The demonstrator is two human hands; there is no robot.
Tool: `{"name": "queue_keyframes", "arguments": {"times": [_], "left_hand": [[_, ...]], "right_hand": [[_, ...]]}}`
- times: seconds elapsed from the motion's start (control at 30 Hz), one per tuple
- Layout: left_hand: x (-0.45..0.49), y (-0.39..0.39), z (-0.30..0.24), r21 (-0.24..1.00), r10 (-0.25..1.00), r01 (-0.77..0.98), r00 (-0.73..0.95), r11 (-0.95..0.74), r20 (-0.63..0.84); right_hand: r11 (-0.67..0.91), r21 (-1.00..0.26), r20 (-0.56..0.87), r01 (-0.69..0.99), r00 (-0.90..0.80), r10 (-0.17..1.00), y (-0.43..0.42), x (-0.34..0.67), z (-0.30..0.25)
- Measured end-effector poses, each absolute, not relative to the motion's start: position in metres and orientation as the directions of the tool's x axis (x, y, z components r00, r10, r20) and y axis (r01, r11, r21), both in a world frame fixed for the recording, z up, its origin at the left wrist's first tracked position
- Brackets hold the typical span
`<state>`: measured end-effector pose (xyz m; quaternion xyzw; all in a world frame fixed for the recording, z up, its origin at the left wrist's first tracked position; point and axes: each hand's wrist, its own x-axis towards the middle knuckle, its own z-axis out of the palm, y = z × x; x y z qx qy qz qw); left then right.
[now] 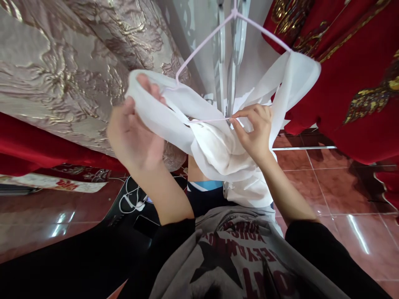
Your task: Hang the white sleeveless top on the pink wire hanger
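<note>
A white garment [215, 145] hangs over a pale wire hanger [202, 43] in front of me. My left hand [134, 128] grips the garment's left shoulder, fingers closed round the cloth at the hanger's left end. My right hand [255, 128] pinches the hanger's lower bar and the cloth near the middle. The garment's right shoulder [299, 70] sits over the hanger's right end. The hanger's hook runs out of view at the top.
A silver-gold embroidered fabric [71, 70] hangs at the left and red gold-trimmed garments [358, 74] at the right. Chrome rack poles [232, 58] stand behind the hanger. Glossy red floor tiles [336, 195] lie below, with white cables [131, 201] on a dark object at lower left.
</note>
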<state>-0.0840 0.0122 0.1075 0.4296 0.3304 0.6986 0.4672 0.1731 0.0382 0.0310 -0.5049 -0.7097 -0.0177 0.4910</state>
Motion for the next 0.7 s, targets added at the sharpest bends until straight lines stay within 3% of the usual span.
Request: {"name": "queue_keyframes", "arguments": {"times": [0.1, 0.2, 0.33, 0.47, 0.63, 0.7], "left_hand": [[-0.1, 0.02, 0.087, 0.828, 0.901, -0.399, -0.346, -0.394, 0.262], [-0.087, 0.025, 0.052, 0.761, 0.818, -0.496, -0.57, -0.418, 0.077], [-0.044, 0.025, 0.02, 0.753, 0.88, -0.59, -0.475, -0.291, -0.033], [-0.006, 0.022, 0.02, 0.781, 0.954, -0.577, -0.291, -0.238, 0.076], [0.011, 0.024, 0.028, 0.783, 0.913, -0.493, -0.333, -0.38, 0.234], [0.011, 0.026, 0.028, 0.783, 0.909, -0.481, -0.329, -0.394, 0.255]], "right_hand": [[0.49, -0.449, 0.731, 0.747, -0.008, 0.682, 0.035, 0.173, 0.031], [0.467, -0.439, 0.735, 0.767, 0.008, 0.678, 0.034, 0.171, 0.029], [0.483, -0.453, 0.738, 0.749, 0.012, 0.675, 0.034, 0.165, 0.027], [0.5, -0.484, 0.737, 0.718, 0.027, 0.675, 0.03, 0.16, 0.029], [0.564, -0.489, 0.749, 0.665, -0.012, 0.663, 0.022, 0.168, 0.038], [0.594, -0.474, 0.822, 0.65, 0.086, 0.562, 0.022, 0.178, 0.04]]}}
